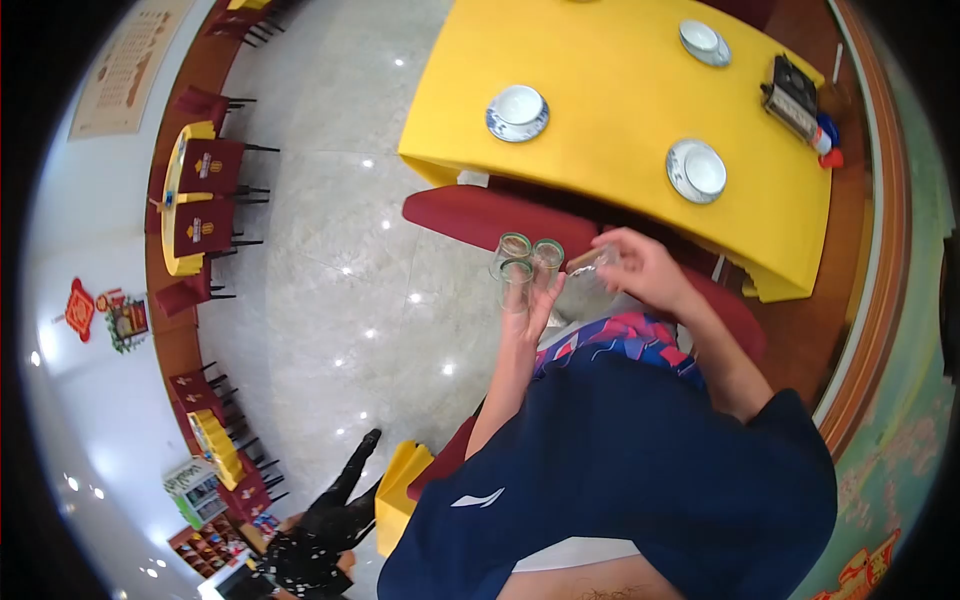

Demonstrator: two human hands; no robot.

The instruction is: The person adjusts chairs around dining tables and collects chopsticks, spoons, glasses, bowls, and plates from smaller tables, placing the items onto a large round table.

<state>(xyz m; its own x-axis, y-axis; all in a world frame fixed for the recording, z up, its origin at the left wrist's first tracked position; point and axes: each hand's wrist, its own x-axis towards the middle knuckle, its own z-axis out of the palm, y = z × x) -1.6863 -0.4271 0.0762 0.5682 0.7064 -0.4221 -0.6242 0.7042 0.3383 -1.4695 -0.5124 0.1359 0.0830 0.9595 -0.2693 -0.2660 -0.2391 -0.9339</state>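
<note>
My left hand (540, 305) is closed around several clear drinking glasses bunched together; the rims of three, such as the front glass (515, 272), face up toward me. To its right, my right hand (648, 268) grips another clear glass (597, 264), which is tilted on its side close to the bunch. Whether that glass touches the others I cannot tell. Both hands are in front of my body, over the dark red chairs (455, 212) beside a table with a yellow cloth (600, 110).
On the yellow table stand bowls on saucers, including a left bowl (519, 104), a right bowl (706, 171) and a far bowl (699, 37). A portable stove (793, 98) sits near the wall. Behind me to the left is a person in dark clothes (318, 535). More tables line the far wall.
</note>
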